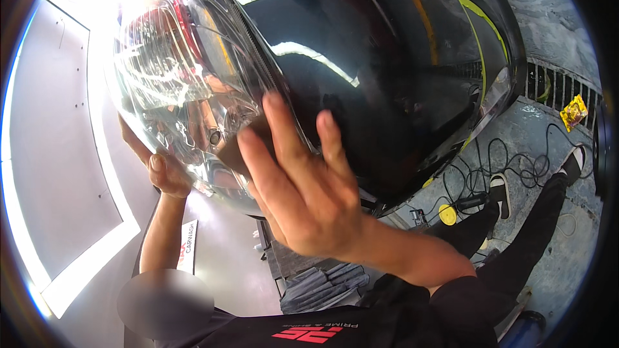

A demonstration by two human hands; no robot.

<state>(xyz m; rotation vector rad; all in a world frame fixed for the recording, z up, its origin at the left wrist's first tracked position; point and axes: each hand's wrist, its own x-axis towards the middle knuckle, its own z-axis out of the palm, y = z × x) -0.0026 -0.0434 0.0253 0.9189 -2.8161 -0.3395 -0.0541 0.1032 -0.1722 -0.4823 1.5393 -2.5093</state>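
Note:
A clear car headlight [187,84] fills the upper left, its lens shiny with bright reflections. My right hand [309,200] reaches across its lower edge, fingers stretched and spread, fingertips near the seam with the black car body [367,71]. Under those fingers shows a flat dark-brown patch [233,156]; whether it is a thin pad or a reflection I cannot make out. The right thumb is hidden. At the lamp's outer lower side rests my left hand [169,174], one finger extended along the rim, the others mostly hidden behind the lens.
My feet in dark sandals [500,196] stand on the wet grey floor, with looping black cables [509,161] beside them. A yellow disc [447,214] and a yellow wrapper [574,113] lie there, the wrapper by a drain grate [538,80]. Folded dark cloth [322,290] lies below the lamp.

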